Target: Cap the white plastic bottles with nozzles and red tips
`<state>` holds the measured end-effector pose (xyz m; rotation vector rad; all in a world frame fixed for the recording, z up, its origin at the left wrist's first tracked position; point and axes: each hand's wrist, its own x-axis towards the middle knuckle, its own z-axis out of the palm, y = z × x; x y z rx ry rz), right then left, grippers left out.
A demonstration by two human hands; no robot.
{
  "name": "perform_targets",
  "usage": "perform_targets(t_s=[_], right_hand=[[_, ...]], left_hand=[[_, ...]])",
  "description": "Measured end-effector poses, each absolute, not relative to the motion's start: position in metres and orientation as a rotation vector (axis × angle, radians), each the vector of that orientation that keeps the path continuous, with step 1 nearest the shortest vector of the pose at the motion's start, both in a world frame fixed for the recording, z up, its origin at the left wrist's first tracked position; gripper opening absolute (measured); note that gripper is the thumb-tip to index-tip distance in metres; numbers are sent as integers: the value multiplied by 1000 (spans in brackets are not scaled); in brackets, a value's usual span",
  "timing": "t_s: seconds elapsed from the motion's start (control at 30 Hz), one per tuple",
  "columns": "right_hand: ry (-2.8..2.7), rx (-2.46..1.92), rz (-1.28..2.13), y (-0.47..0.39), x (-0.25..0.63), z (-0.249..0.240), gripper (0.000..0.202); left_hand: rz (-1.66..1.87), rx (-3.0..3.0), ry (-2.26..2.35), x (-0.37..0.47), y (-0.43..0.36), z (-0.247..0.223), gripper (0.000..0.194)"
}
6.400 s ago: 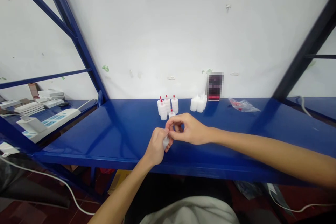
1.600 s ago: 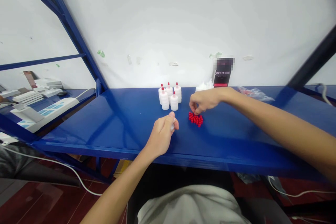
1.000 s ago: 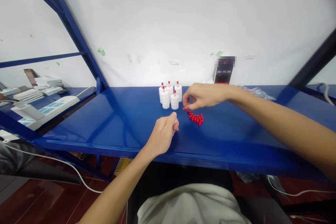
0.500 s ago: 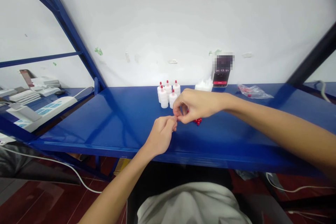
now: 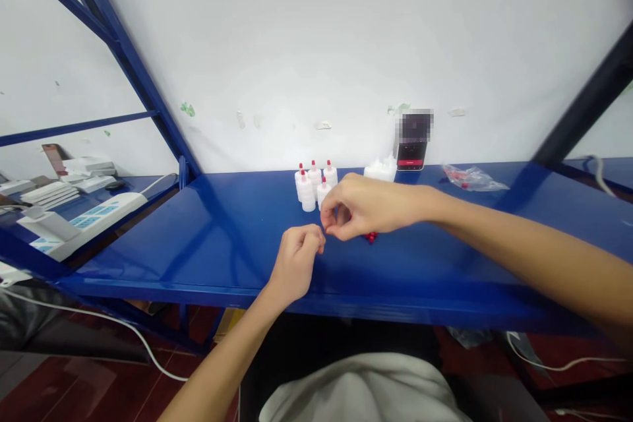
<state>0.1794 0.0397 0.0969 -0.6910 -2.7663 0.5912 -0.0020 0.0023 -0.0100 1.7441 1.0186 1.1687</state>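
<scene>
My left hand (image 5: 295, 260) is closed above the blue table, and its fingertips hide whatever may be in them. My right hand (image 5: 359, 206) curls in a pinch, thumb and forefinger meeting close to the left fingertips; anything between them is too small to make out. Behind the hands stands a group of several white squeeze bottles (image 5: 307, 195) with red tips, upright. Small red caps (image 5: 370, 237) lie in a pile partly covered by my right hand. A cluster of white pieces (image 5: 380, 170) sits behind my right wrist.
A phone (image 5: 411, 145) leans against the wall at the back. Right of it lies a clear plastic bag (image 5: 472, 178) with something red inside. The blue table (image 5: 237, 237) has a frame post at each side. A power strip (image 5: 93, 217) and white boxes (image 5: 52, 192) are at left.
My fingertips, touching before, have parted slightly, the left hand lower and to the left. The view has shifted a little; bottles and caps stay in place.
</scene>
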Motion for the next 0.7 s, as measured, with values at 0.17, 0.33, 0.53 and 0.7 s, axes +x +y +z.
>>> perform_targets(t_s=[0.17, 0.33, 0.53, 0.7], right_hand=[[-2431, -808, 518, 47, 220, 83, 8], [-2080, -1008, 249, 73, 272, 34, 8], [-1838, -1006, -112, 102, 304, 19, 10], [-1658, -1042, -184, 114, 318, 21, 11]], left_hand=[[1483, 1728, 729, -2, -15, 24, 35], [1671, 1744, 538, 2, 34, 82, 25], [1367, 2452, 644, 13, 131, 100, 14], [1524, 2369, 695, 13, 145, 68, 16]])
